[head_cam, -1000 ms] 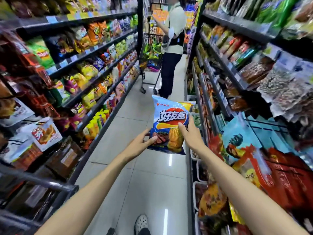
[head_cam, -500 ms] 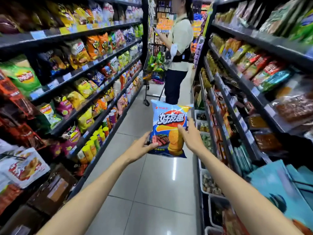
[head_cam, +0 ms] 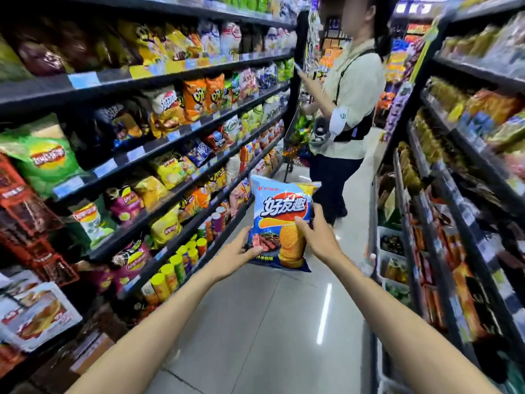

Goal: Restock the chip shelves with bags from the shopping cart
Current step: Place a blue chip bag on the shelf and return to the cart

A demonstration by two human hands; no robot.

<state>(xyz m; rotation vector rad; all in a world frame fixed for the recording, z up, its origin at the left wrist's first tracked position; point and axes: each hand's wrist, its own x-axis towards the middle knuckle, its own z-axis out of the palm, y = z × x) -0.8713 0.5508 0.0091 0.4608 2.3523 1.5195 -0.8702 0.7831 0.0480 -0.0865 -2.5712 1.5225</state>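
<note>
Narrow store aisle with a pale tiled floor [head_cam: 264, 322] running down the middle and dark shelving on both sides. On the left, the chip shelves [head_cam: 176, 132] are stuffed with bags in every colour: a big green one [head_cam: 45, 157] near the camera, orange ones [head_cam: 204, 95] higher up, yellow ones in the middle rows, plus a row of tall canisters [head_cam: 181, 260] on the lowest shelf. On the right, the snack shelves [head_cam: 443, 177] are kinda blurry, so I can't really say what's on them beyond packets and some tubs low down. Both arms reach out in front over the floor, holding one blue chip bag [head_cam: 281, 223] upright in mid-air between the two shelf rows, not touching any shelf. The left hand [head_cam: 235, 251] grips the bag's lower left edge, thumb curled over the front; the other fingers are tucked behind, so can't tell how they sit. The right hand [head_cam: 315, 237] holds the right side, thumb pressed on the front near the chip picture, fingers wrapped round the edge. Further down the aisle another person [head_cam: 343, 118] in a light top and dark trousers stands facing the left shelves, right beside a shopping cart [head_cam: 295, 137] with colourful bags in it, mostly hidden behind them.
</note>
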